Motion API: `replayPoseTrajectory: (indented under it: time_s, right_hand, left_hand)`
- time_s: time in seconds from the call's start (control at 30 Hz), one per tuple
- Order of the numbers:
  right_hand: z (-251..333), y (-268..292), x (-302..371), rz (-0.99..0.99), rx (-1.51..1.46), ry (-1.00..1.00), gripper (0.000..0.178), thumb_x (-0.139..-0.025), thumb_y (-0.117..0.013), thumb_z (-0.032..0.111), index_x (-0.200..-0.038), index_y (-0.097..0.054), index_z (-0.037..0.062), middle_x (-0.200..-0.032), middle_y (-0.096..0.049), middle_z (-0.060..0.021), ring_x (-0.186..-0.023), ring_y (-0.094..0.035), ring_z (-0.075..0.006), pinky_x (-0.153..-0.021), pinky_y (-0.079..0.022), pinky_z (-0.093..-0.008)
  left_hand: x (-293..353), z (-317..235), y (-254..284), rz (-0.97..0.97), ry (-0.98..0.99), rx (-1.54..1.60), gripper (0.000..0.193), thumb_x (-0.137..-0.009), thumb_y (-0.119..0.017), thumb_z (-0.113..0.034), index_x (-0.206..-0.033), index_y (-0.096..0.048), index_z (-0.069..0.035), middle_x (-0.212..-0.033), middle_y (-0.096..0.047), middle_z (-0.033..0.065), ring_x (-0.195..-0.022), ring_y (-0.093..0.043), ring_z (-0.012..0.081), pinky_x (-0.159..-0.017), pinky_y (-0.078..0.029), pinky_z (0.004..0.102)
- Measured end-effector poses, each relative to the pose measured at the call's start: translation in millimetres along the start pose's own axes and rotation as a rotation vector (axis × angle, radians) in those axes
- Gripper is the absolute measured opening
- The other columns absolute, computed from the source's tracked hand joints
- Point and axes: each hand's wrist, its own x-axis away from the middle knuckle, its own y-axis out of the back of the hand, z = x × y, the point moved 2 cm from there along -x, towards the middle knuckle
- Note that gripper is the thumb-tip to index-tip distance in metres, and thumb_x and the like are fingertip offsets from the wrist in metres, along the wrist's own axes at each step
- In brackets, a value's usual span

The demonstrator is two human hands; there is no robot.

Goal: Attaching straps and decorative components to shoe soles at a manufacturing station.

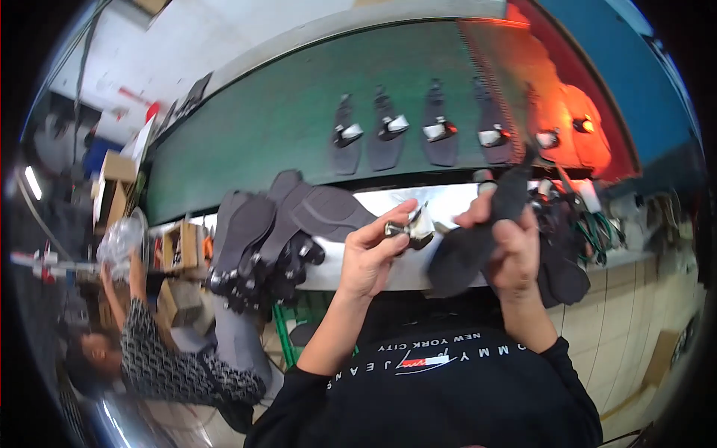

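Note:
My left hand (364, 263) pinches a shiny black sandal strap (422, 237) with a whitish piece on it. My right hand (517, 254) grips a dark sandal sole (457, 260), held tilted and slightly blurred, its narrow end pointing up and away. Strap and sole are apart, both above the white bench (358, 278). To the left of my hands lie several overlapping dark soles (321, 210), with a heap of glossy black straps (258, 278) at their near side. More dark soles (564, 278) and strap parts lie by my right hand.
Beyond the bench runs a green conveyor belt (254, 119) carrying a row of sandals (385, 145); orange light glows over its right end. A co-worker (179, 358) at the left handles a clear plastic bag (123, 239). A green crate (285, 328) stands below the bench.

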Motion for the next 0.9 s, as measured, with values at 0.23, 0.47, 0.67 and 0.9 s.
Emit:
replayPoseTrajectory:
  time_s: [0.23, 0.47, 0.67, 0.9]
  right_hand:
    - [-18.5, -9.0, 22.1, 0.142, 0.388, -0.255, 0.037, -0.072, -0.076, 0.003, -0.089, -0.044, 0.0073, -0.089, -0.046, 0.0002, -0.082, -0.047, -0.0077, -0.074, -0.041, -0.0218]
    - [-23.6, -12.0, 27.6, 0.221, 0.737, -0.124, 0.043, -0.074, -0.073, 0.005, -0.113, -0.056, -0.0010, -0.101, -0.063, -0.0103, -0.092, -0.061, -0.0159, -0.084, -0.047, -0.0275]
    - [-23.1, -16.0, 28.9, 0.272, 0.875, -0.021, 0.043, -0.073, -0.070, 0.002, -0.115, -0.061, 0.0003, -0.095, -0.066, -0.0138, -0.085, -0.064, -0.0210, -0.080, -0.048, -0.0280]
    - [-24.3, -17.9, 29.6, 0.284, 0.867, -0.023, 0.038, -0.072, -0.068, -0.001, -0.110, -0.063, 0.0001, -0.090, -0.067, -0.0140, -0.080, -0.064, -0.0212, -0.075, -0.048, -0.0282]
  left_hand:
    - [25.8, -5.7, 19.1, -0.004, -0.008, -0.072, 0.036, -0.084, -0.062, -0.001, -0.120, -0.058, -0.002, -0.125, -0.055, 0.0098, -0.104, -0.057, 0.0144, -0.077, -0.053, 0.0242]
    - [38.3, 0.9, 41.5, -0.063, -0.005, -0.183, 0.034, -0.078, -0.068, 0.003, -0.112, -0.063, 0.000, -0.103, -0.066, 0.0096, -0.086, -0.063, 0.0122, -0.069, -0.055, 0.0230]
    - [34.5, -1.2, 39.7, -0.058, -0.040, -0.120, 0.035, -0.074, -0.068, 0.005, -0.108, -0.063, 0.002, -0.111, -0.061, 0.0216, -0.085, -0.066, 0.0195, -0.061, -0.059, 0.0256]
    - [34.6, 2.9, 39.6, -0.023, -0.027, -0.069, 0.033, -0.076, -0.067, 0.004, -0.108, -0.063, -0.001, -0.111, -0.063, 0.0145, -0.085, -0.063, 0.0113, -0.064, -0.056, 0.0224]
